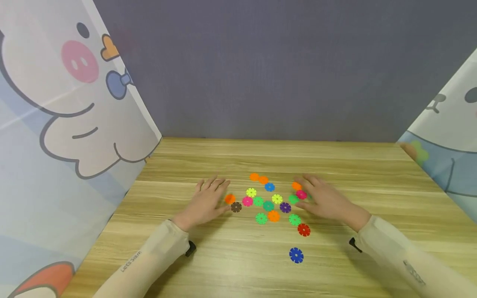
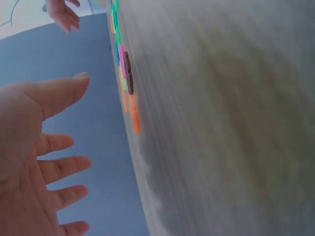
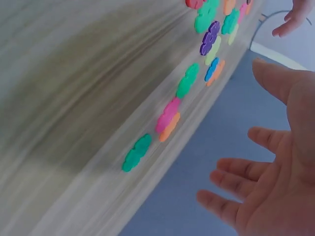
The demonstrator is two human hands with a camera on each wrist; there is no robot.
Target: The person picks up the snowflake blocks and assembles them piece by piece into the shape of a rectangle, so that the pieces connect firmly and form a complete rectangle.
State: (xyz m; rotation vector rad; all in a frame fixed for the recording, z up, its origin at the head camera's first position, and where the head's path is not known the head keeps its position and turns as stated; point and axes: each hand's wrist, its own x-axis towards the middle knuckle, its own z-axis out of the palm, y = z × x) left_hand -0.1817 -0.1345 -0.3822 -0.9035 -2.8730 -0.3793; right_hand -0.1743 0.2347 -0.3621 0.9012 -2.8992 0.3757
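Observation:
Several notched plastic discs lie flat and scattered between my two hands. My left hand (image 1: pixel 208 202) hovers at the left of the group with its fingers spread and straight, nearest to an orange disc (image 1: pixel 230 199) and a brown disc (image 1: pixel 236 207). On the other side my right hand (image 1: pixel 328 199), slightly blurred, is held above the table, fingers extended. Close to it are a pink disc (image 1: pixel 301 194), an orange disc (image 1: pixel 296 186) and a green disc (image 1: pixel 293 199). The right wrist view shows another green disc (image 3: pixel 137 153), hidden under that hand in the head view. Neither palm holds anything.
A dark blue disc (image 1: pixel 296 255) lies apart, nearer the front, below a red disc (image 1: pixel 303 230). The wood-grain table (image 1: pixel 223 265) meets a grey panel (image 1: pixel 275 74) at the back. Cartoon-printed sheets (image 1: pixel 93 165) stand at both sides.

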